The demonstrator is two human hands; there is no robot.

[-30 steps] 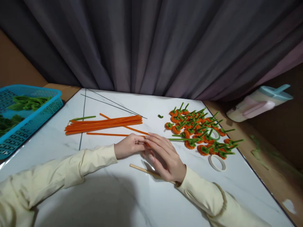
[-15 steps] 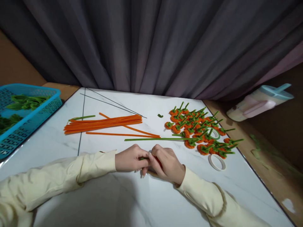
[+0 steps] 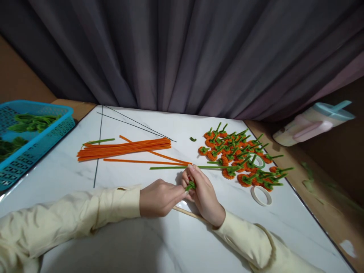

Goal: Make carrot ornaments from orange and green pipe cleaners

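Observation:
Fingers of my right hand (image 3: 203, 193) curl around a small twisted green pipe-cleaner piece (image 3: 190, 185). Whatever sits below its green top is hidden in the palm. My left hand (image 3: 163, 198) pinches at the near side of that same piece, its fingertips touching my right fingers. Under my right hand a thin wooden stick (image 3: 186, 212) lies on the white table. Just beyond the hands is a long green pipe cleaner (image 3: 167, 168), with loose orange pipe cleaners (image 3: 142, 162) behind it.
An orange pipe-cleaner bundle (image 3: 125, 149) lies left of centre near thin dark wires (image 3: 133, 127). On the right are several small orange pumpkins (image 3: 212, 155) with green stems and a white tape roll (image 3: 261, 196). A blue basket (image 3: 58, 131) stands left, a tumbler (image 3: 307, 123) right.
My right hand has turned and lifted slightly away, bringing the green piece into view. My left hand has shifted a little toward me and right. The wooden stick shows more.

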